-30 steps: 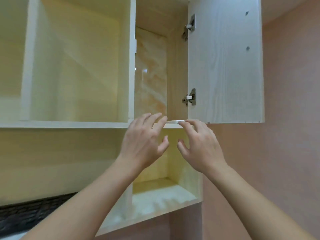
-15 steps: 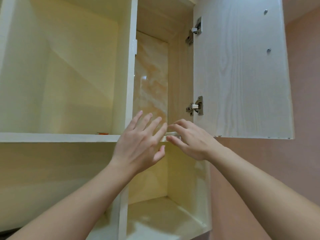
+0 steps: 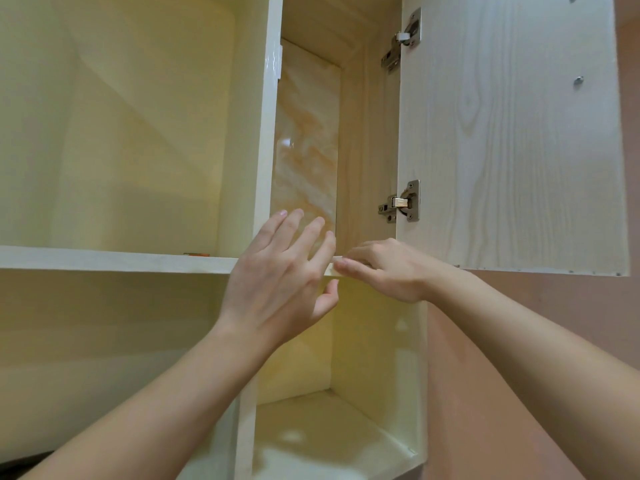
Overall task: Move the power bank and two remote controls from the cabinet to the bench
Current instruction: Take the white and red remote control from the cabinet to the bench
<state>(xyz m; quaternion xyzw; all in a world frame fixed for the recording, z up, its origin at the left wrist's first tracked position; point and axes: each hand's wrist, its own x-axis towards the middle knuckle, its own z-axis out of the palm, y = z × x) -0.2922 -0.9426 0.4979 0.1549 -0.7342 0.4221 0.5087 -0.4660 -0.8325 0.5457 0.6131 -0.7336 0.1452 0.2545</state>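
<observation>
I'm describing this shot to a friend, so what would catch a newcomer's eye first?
Two bare hands meet at the shelf edge in the middle: the left hand open with spread fingers, the right hand pinching the edge. To the right the cabinet door hangs wide open on two hinges.

Shelf edge (image 3: 330, 268): largely covered by both hands. Orange item (image 3: 196, 254) on left shelf: only a sliver seen, kind unidentifiable. Cabinet door (image 3: 502, 133): top cut off.
</observation>
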